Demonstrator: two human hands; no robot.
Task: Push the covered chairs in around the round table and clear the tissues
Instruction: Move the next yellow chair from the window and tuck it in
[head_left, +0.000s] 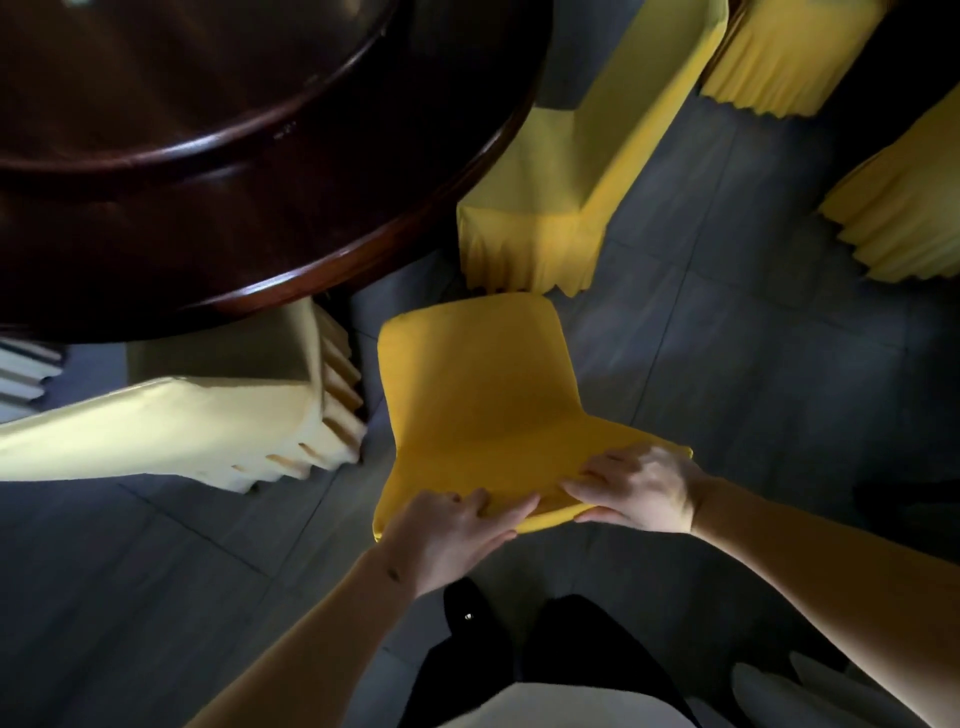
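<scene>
A yellow-covered chair (478, 395) stands right in front of me, its seat pointing toward the dark round wooden table (218, 171) at the upper left. My left hand (447, 535) grips the left part of the chair's backrest top. My right hand (644, 488) grips the right part of the same backrest. The chair's seat sits apart from the table's edge. No tissues show in this view.
A pale yellow covered chair (223, 415) is tucked under the table at the left. Another yellow covered chair (582, 171) stands beside the table at the upper middle. Two more covered chairs (904, 223) are at the right. Grey floor tiles (727, 374) lie between them.
</scene>
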